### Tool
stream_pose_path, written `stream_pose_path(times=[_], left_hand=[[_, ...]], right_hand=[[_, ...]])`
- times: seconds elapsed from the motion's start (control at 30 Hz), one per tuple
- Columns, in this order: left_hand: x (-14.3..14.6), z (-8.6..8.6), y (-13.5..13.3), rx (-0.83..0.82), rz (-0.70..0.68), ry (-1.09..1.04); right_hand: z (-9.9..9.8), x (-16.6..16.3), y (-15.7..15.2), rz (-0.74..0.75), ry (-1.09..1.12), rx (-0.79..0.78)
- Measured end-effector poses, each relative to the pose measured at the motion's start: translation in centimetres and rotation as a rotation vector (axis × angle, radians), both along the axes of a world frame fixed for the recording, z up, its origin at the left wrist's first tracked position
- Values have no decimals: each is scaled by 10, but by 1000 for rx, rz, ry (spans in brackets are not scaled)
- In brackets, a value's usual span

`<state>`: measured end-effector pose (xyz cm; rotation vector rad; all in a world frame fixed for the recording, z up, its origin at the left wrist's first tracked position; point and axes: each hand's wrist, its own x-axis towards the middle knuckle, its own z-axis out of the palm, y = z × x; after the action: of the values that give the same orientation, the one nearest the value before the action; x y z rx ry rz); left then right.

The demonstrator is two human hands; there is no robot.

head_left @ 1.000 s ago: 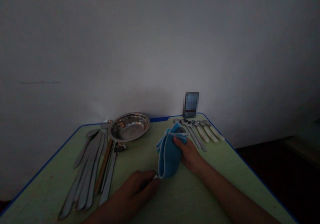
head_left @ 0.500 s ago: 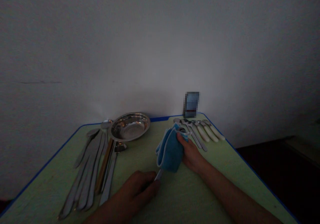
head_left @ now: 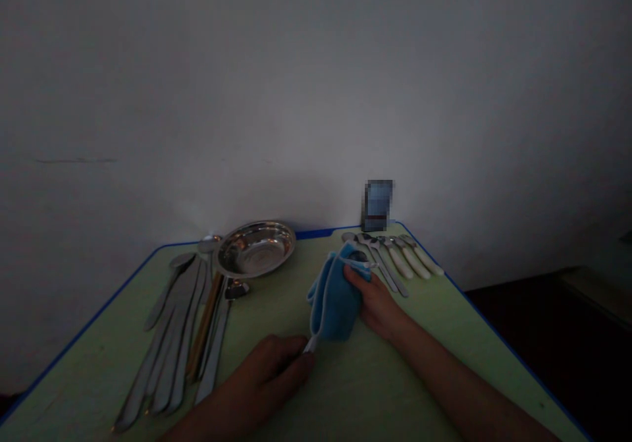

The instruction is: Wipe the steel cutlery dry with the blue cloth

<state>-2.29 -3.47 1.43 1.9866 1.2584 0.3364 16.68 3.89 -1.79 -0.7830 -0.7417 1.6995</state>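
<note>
While the left hand (head_left: 276,368) lies low on the green table (head_left: 444,343), its fingers are curled shut around the near end of a piece of cutlery (head_left: 311,345), pinning it by its pale handle. The right hand (head_left: 379,298) is closed on a blue cloth (head_left: 334,297), thumb pressed into the fold, so the cloth wraps the far part of the utensil and hides its head; I cannot tell whether it is a spoon, a fork or a knife.

A second ago the cloth reached down almost to the left fingertips. It has since been drawn away from them toward the far end, then eased back a little, and a short stretch of handle now shows bare between cloth and hand. I read that as a rubbing stroke along the shaft, so the wiping of this piece is under way.

Left of the hands lies a fan of table knives (head_left: 168,336) below a steel bowl (head_left: 255,249). Just beyond the right hand is a row of white-handled spoons (head_left: 407,259).
</note>
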Motion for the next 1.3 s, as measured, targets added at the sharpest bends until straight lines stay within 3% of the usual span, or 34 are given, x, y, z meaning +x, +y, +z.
stream_pose_path(times=[1.3], left_hand=[[-2, -7, 1, 34, -36, 18]], right_hand=[[3, -2, 2, -19, 15, -60]])
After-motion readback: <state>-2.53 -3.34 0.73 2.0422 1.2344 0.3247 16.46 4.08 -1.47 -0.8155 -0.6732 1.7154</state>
